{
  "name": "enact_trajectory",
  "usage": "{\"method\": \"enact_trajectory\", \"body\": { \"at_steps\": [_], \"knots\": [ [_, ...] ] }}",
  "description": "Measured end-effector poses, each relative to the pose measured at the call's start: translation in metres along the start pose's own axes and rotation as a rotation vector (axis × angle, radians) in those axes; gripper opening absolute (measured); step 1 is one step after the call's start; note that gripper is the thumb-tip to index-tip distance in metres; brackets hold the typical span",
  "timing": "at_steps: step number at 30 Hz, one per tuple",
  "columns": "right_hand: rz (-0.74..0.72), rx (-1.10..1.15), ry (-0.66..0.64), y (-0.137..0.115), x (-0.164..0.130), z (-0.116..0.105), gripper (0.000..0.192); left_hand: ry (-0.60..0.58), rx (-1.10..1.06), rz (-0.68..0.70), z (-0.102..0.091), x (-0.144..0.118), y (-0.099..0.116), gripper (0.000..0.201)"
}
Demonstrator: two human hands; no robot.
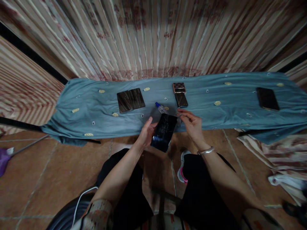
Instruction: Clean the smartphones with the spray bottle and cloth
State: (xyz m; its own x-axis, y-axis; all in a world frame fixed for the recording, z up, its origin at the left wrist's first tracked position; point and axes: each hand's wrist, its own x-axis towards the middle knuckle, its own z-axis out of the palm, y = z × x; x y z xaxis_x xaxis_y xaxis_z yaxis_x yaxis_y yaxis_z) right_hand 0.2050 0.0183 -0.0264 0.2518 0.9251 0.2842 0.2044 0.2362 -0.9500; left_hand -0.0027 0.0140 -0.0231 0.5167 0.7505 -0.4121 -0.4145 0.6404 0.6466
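Note:
My left hand (145,133) grips a dark, glossy phone (164,132) by its left edge, thumb on the near side. Pale smudges or drops mark the upper part of its screen, and the phone is held tilted off the front edge of the cloth-covered table. My right hand (192,124) is closed in a pinch near the phone's upper right corner. Something small and greyish shows at its fingertips, too indistinct to name. Just beyond the phone lies a small clear bottle with a blue cap (158,104), partly hidden behind the phone.
A blue-green cloth (206,118) covers the long narrow table. On it lie an opened folding phone (130,100), a checkered flip phone (180,95) and a dark phone or tablet (268,98) far right. A striped curtain (153,41) hangs behind.

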Motion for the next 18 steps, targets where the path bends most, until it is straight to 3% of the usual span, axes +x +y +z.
{"method": "enact_trajectory", "body": {
  "at_steps": [4, 10, 15, 18],
  "knots": [
    [0.144, 0.100, 0.058, 0.005, 0.004, -0.009, 0.017, 0.020, -0.066, 0.010, 0.004, 0.004, 0.003, 0.071],
    [0.327, 0.254, 0.022, 0.012, 0.013, -0.021, 0.014, 0.047, -0.167, 0.080, 0.019, 0.014, 0.010, 0.070],
    [0.526, 0.289, -0.114, 0.016, 0.009, -0.021, 0.017, 0.122, -0.185, 0.187, 0.032, 0.026, 0.010, 0.063],
    [0.575, 0.260, -0.196, 0.015, 0.006, -0.021, 0.017, 0.147, -0.208, 0.228, 0.041, 0.035, 0.010, 0.061]
  ]
}}
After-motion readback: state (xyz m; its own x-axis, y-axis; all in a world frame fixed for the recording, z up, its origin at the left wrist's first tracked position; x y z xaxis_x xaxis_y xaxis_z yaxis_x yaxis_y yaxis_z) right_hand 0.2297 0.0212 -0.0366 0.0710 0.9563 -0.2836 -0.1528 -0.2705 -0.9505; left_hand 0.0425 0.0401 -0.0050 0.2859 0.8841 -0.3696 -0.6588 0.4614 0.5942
